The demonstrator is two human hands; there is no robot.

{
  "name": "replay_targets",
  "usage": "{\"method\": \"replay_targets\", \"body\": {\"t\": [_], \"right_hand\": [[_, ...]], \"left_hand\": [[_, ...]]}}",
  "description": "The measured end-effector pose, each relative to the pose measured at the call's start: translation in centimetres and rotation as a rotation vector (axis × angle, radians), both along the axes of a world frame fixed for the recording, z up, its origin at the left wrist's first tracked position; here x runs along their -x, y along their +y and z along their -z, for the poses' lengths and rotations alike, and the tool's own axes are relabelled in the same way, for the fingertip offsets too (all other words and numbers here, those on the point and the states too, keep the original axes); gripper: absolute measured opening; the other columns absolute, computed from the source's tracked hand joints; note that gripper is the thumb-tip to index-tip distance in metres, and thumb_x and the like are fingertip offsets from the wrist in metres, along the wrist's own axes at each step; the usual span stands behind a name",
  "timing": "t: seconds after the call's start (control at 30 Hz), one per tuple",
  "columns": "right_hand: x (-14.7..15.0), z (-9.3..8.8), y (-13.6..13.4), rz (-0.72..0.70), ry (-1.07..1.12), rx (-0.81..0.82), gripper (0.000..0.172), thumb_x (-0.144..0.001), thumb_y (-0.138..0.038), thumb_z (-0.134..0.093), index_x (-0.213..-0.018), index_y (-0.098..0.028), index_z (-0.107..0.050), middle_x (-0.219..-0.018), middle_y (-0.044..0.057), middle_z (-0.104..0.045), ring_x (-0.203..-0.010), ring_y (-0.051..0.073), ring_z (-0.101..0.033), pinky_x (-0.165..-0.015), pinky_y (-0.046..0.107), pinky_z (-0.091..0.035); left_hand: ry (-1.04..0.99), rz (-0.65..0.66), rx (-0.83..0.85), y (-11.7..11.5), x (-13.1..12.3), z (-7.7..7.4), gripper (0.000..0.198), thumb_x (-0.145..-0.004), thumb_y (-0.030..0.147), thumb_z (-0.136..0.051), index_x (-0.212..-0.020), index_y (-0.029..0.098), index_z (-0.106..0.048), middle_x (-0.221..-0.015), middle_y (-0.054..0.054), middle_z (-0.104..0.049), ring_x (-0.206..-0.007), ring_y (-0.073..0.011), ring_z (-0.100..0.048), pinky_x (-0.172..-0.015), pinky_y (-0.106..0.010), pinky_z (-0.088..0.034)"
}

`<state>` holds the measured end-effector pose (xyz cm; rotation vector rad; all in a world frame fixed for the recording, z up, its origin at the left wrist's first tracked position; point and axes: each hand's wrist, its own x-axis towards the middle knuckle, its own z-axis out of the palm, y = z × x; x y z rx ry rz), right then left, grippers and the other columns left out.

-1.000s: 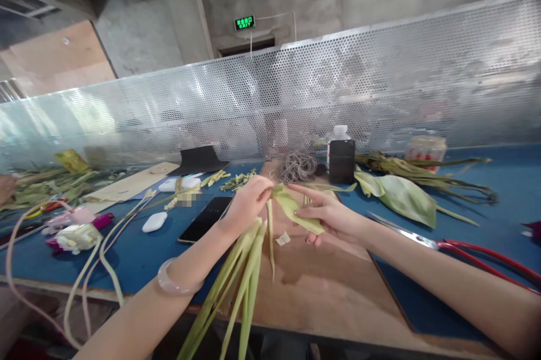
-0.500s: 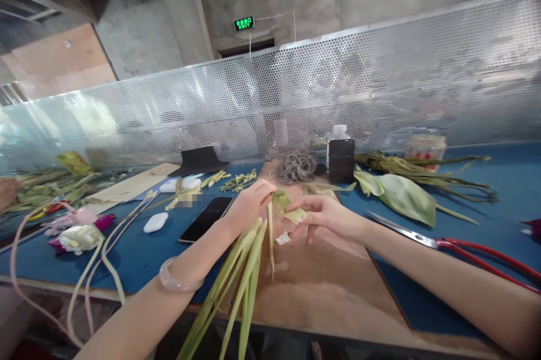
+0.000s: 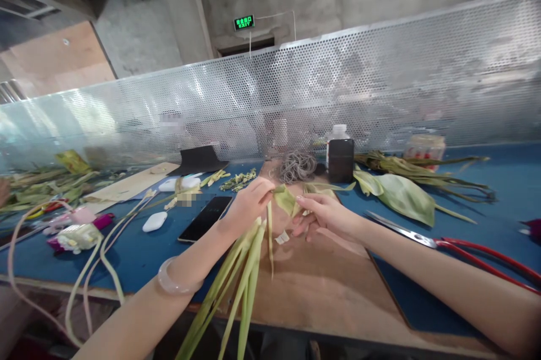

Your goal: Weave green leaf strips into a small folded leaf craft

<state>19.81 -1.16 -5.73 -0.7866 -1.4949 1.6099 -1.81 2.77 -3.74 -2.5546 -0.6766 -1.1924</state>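
Note:
My left hand (image 3: 248,206) is closed around the top of a bundle of long green leaf strips (image 3: 240,278) that hang down past the table's front edge. My right hand (image 3: 322,214) pinches a folded green leaf piece (image 3: 287,200) just right of the left hand, and the two hands almost touch. Both hands hover over a brown wooden board (image 3: 325,287) lying on the blue table (image 3: 486,202). A pale bangle (image 3: 174,285) circles my left wrist.
A black phone (image 3: 205,218) lies left of my hands; red-handled scissors (image 3: 443,244) lie to the right. Behind are a coil of string (image 3: 298,165), a dark bottle (image 3: 340,157), broad green leaves (image 3: 401,191) and a jar (image 3: 424,147). A perforated metal screen (image 3: 380,89) backs the table.
My right hand has folded the leaf piece smaller and drawn it up and left toward my left hand. The left hand has stayed nearly in place.

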Motion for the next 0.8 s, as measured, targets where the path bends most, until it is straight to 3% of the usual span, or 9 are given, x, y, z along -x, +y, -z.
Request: {"method": "replay_targets", "body": {"t": [0.13,0.37,0.6,0.8], "right_hand": [[-0.1,-0.1,0.0,-0.043,0.089,0.075,0.031,-0.082,-0.046,-0.058,-0.088,-0.017,-0.048,-0.079,0.007,-0.067,-0.071,0.023,-0.071,-0.052,0.030,-0.056],[-0.4,-0.7,-0.5,-0.166,0.186,0.050,0.030,-0.084,-0.044,-0.056,-0.097,-0.016,-0.054,-0.081,0.009,-0.071,-0.084,0.018,-0.069,-0.085,0.035,-0.051],[-0.4,0.1,0.3,-0.112,0.275,-0.016,0.035,-0.067,-0.043,-0.075,-0.080,-0.017,-0.056,-0.079,0.003,-0.067,-0.084,0.019,-0.068,-0.085,0.035,-0.051],[-0.3,0.2,0.8,0.053,0.303,0.042,0.031,-0.083,-0.048,-0.057,-0.076,-0.018,-0.052,-0.074,0.002,-0.062,-0.077,0.017,-0.068,-0.080,0.035,-0.053]], "left_hand": [[-0.037,-0.017,0.029,-0.1,-0.1,0.0,0.014,-0.086,0.012,-0.048,-0.094,0.021,-0.055,-0.091,-0.003,-0.060,-0.090,-0.0137,-0.058,-0.082,-0.028,-0.046],[-0.207,-0.086,0.160,0.0,-0.1,0.1,0.010,-0.083,0.016,-0.053,-0.090,0.021,-0.057,-0.088,-0.002,-0.061,-0.081,-0.0138,-0.061,-0.077,-0.029,-0.049],[-0.353,-0.084,0.331,0.0,-0.6,0.1,0.007,-0.080,0.021,-0.059,-0.086,0.021,-0.057,-0.084,-0.001,-0.064,-0.075,-0.0138,-0.064,-0.072,-0.028,-0.052],[-0.443,-0.033,0.454,-0.5,-1.0,0.0,0.009,-0.079,0.026,-0.060,-0.084,0.021,-0.055,-0.080,-0.001,-0.065,-0.074,-0.0157,-0.066,-0.069,-0.029,-0.053]]}}
